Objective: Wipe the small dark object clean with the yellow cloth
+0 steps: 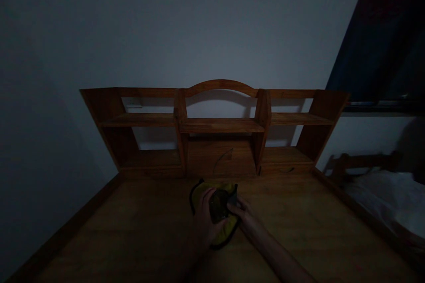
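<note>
A yellow cloth (226, 233) with a dark border lies spread on the wooden desk beneath both hands. Over it, my left hand (205, 217) curls around a dark, shiny, rounded vessel that looks like glass (217, 205). The thumb is on its near side and the fingers are on its left. At the vessel's right side my right hand (241, 211) pinches a raised, greyish fold of the cloth (233, 196) against or close to the rim. Dim light hides the vessel's exact shape and what is inside it.
A wooden shelf unit (222, 126) with several compartments stands along the back of the desk (149, 230), against a pale wall (212, 22). Raised edges run along both desk sides. To the right are a dark window (381, 53) and white bedding (388, 194).
</note>
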Demonstrator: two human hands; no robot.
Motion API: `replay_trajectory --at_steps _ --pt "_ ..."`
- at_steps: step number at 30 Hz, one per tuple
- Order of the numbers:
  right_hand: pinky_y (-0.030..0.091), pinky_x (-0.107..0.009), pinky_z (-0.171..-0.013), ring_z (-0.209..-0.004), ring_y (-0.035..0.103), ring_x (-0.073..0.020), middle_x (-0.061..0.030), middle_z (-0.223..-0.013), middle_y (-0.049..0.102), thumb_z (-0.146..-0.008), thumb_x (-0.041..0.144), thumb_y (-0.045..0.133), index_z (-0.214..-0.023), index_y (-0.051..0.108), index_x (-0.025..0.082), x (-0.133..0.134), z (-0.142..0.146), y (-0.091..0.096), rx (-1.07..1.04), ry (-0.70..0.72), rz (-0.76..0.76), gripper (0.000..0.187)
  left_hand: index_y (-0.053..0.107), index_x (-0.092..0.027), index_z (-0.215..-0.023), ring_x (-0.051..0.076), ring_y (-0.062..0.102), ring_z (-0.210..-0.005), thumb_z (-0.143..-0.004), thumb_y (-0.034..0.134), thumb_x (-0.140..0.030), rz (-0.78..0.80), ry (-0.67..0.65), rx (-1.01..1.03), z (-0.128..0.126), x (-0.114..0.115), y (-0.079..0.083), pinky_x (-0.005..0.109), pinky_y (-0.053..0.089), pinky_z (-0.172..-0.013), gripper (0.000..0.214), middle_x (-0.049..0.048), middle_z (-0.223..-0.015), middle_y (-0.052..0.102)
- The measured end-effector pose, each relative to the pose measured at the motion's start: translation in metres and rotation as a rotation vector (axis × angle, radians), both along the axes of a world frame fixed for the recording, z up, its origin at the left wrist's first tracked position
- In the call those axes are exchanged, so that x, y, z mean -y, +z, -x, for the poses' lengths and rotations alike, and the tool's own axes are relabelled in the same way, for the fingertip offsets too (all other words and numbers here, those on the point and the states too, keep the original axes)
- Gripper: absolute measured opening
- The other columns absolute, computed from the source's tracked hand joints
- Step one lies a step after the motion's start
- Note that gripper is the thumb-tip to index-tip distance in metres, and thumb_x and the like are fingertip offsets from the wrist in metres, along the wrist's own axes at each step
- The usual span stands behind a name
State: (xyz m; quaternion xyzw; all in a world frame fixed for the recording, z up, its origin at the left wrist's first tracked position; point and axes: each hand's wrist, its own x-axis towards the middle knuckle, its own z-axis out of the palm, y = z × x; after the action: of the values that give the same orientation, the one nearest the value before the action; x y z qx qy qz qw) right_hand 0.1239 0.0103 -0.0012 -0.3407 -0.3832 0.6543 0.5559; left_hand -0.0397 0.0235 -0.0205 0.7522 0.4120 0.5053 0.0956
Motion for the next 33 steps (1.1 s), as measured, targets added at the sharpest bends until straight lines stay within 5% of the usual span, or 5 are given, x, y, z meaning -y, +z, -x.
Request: replay_trajectory --at_steps 8,15,20,27,33 --pt "0.042 -0.034 -0.095 -0.098 0.06 -0.0195 -0.0056 -0.104 0.064 -0.067 0.007 0.065 -0.118 0.055 0.017 0.005 0.003 -0.006 -0.094 0.117 0.041 0.053 0.028 -0.017 -0.14 0.026 0.035 -0.132 -0.076 0.07 -0.035 -0.076 -0.109 -0.101 0.0 0.004 0.002 0.043 0.034 -0.109 0.078 0.0152 -0.141 0.033" --pt "0.039 -0.034 -0.1 -0.112 0.055 -0.0221 -0.0066 -0.12 0.06 -0.067 0.011 0.058 -0.118 0.059 0.015 0.001 -0.002 -0.015 0.284 0.014 -0.156 0.051 0.025 -0.016 -0.142 0.028 0.022 -0.139 -0.081 0.056 -0.016 -0.271 -0.137 -0.376 0.0 0.013 0.01 0.05 0.028 -0.112 0.069 0.0149 -0.144 0.03" --pt "0.044 -0.033 -0.094 -0.105 0.059 -0.0215 -0.0106 -0.115 0.062 -0.084 0.026 0.053 -0.116 0.059 0.011 0.002 -0.002 -0.013 0.554 -0.061 -0.373 0.035 0.026 -0.013 -0.141 0.026 0.023 -0.139 -0.075 0.047 -0.005 -0.329 -0.171 -0.433 0.0 0.014 0.016 0.049 0.028 -0.113 0.069 0.0153 -0.141 0.034" --pt "0.046 -0.025 -0.064 -0.072 0.064 -0.0174 -0.0108 -0.092 0.066 -0.096 0.028 0.035 -0.118 0.06 0.01 0.01 -0.007 -0.008 0.994 -0.198 -0.516 0.037 0.028 -0.015 -0.139 0.024 0.027 -0.137 -0.08 0.064 -0.025 -0.258 -0.085 -0.371 -0.001 0.014 0.013 0.041 0.029 -0.113 0.07 0.0134 -0.143 0.032" --pt "0.047 -0.028 -0.077 -0.087 0.063 -0.0205 -0.0111 -0.098 0.066 -0.095 0.044 0.042 -0.107 0.065 0.011 0.011 -0.004 0.002 0.705 -0.231 -0.339 0.042 0.031 -0.019 -0.138 0.024 0.034 -0.132 -0.073 0.073 -0.041 -0.205 -0.006 -0.219 -0.002 0.014 0.019 0.041 0.03 -0.112 0.082 0.0102 -0.137 0.041"
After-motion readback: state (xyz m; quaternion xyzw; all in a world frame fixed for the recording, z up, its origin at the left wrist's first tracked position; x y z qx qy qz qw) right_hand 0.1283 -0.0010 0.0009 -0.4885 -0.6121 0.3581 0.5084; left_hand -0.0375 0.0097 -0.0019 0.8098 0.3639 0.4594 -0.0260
